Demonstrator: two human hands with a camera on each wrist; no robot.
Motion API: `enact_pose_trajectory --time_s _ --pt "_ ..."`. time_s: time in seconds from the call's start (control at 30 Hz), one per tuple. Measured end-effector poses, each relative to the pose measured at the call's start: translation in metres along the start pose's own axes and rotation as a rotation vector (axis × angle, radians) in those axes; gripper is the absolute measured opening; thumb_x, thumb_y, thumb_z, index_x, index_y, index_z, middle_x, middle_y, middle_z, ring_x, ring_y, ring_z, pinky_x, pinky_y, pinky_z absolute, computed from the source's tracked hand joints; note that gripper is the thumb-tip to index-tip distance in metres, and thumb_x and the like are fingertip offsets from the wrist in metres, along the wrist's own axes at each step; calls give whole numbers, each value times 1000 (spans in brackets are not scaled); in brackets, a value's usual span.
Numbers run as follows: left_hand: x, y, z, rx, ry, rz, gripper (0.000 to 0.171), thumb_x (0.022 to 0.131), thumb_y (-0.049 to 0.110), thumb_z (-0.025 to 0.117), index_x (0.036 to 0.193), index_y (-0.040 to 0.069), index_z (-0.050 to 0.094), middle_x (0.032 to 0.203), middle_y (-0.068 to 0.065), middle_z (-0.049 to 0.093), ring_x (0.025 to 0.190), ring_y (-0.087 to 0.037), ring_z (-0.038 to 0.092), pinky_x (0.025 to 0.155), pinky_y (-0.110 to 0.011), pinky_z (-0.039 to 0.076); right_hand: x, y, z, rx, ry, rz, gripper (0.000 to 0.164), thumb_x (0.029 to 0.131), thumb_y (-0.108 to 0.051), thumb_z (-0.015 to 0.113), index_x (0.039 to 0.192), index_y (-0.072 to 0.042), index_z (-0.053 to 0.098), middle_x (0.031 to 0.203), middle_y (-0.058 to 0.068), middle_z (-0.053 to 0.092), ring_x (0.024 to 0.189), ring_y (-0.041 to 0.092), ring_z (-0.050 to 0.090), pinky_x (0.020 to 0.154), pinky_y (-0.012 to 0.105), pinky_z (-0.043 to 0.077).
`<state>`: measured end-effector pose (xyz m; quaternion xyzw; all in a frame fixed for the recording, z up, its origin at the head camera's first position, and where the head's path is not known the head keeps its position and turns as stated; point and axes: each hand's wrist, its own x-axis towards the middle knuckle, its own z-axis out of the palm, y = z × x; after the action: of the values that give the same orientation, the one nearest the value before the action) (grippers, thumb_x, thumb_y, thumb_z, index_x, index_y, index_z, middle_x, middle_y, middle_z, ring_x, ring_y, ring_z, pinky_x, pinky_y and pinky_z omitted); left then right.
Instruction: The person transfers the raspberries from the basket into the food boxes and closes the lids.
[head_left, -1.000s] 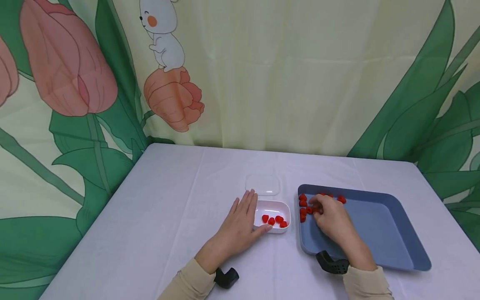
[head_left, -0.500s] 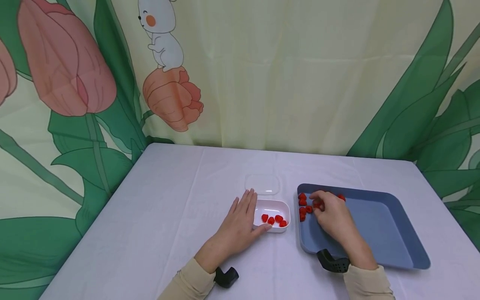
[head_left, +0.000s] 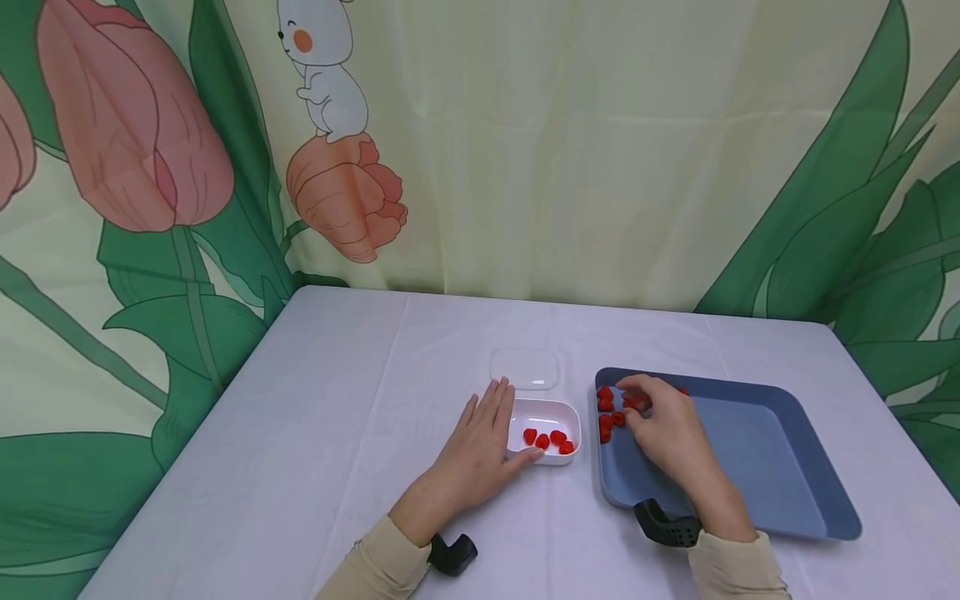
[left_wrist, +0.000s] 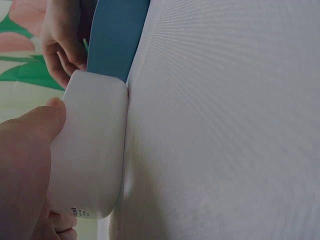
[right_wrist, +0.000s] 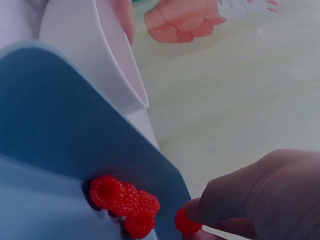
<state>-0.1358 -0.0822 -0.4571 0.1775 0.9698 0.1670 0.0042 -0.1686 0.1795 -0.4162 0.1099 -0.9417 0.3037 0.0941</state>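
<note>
My left hand (head_left: 468, 454) lies against the left side of a small white box (head_left: 542, 415), fingers straight, thumb along its near rim. Several raspberries (head_left: 543, 442) sit in the near half of that box. To the right, my right hand (head_left: 671, 429) reaches into the back left part of a blue tray (head_left: 750, 467). Its thumb and fingertips pinch a raspberry (right_wrist: 187, 222), partly covered by the fingers. More raspberries (right_wrist: 122, 197) lie bunched beside it along the tray's left wall. Others at the back wall are mostly hidden behind my right hand.
A clear lid (head_left: 525, 369) lies flat on the white-clothed table (head_left: 337, 400) just behind the box. A printed curtain (head_left: 562, 167) hangs along the table's far edge. Each wrist carries a black camera mount (head_left: 452, 556).
My right hand has shifted slightly, drawing the pinched raspberry a little way back in the tray, apart from the left bunch. The left hand and the box have stayed still.
</note>
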Motion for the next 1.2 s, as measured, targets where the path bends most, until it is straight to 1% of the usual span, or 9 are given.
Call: enact_pose_trajectory --time_s 0.2,0.43,0.6,0.7,0.8,0.97,1.07,1.2 --pt "0 0 1 -3 0 5 93 94 65 45 159 6 14 167 -8 15 156 -24 10 125 -49 14 -1 -2 1 13 21 -17 33 84 3 67 116 -3 67 105 15 70 88 26 63 73 37 56" --pt "1 1 0 2 2 -3 94 94 66 46 159 6 15 167 -8 15 156 -24 11 125 -49 15 -1 -10 2 63 -11 -14 34 86 2 68 119 -5 66 112 15 68 95 27 63 74 40 59" --pt "1 1 0 -4 -2 -13 94 93 66 47 159 6 16 167 -8 16 156 -24 12 125 -50 16 -1 -15 6 91 -3 -52 34 86 3 69 119 -5 66 111 13 68 95 26 63 79 45 59" --pt "0 1 0 -8 -7 -13 94 93 66 46 159 7 15 167 -8 15 156 -24 11 125 -49 15 -2 -17 9 101 3 -86 34 85 3 70 118 -5 67 110 11 68 93 24 63 79 45 59" --pt "0 1 0 -11 -8 -12 94 94 66 46 159 7 14 167 -7 15 156 -24 11 125 -49 15 -2 -19 10 94 18 -125 34 84 4 72 116 -6 67 107 10 69 90 20 63 76 42 60" --pt "0 1 -1 -10 -2 -12 94 93 66 48 159 7 16 167 -8 16 156 -24 13 125 -50 17 -3 -26 10 80 21 -160 37 81 3 76 116 -8 68 105 7 68 86 17 61 70 32 59" --pt "0 1 -2 -5 0 -11 94 93 65 49 159 6 16 167 -9 17 155 -25 14 125 -50 17 -3 -30 11 79 8 -165 38 81 1 76 117 -9 68 106 6 68 86 16 61 70 26 58" --pt "0 0 -1 -2 3 -6 94 93 65 49 158 6 16 167 -9 17 155 -25 14 125 -50 17 -4 -34 13 75 -9 -173 39 80 1 77 117 -9 68 107 6 68 87 15 63 71 23 57"
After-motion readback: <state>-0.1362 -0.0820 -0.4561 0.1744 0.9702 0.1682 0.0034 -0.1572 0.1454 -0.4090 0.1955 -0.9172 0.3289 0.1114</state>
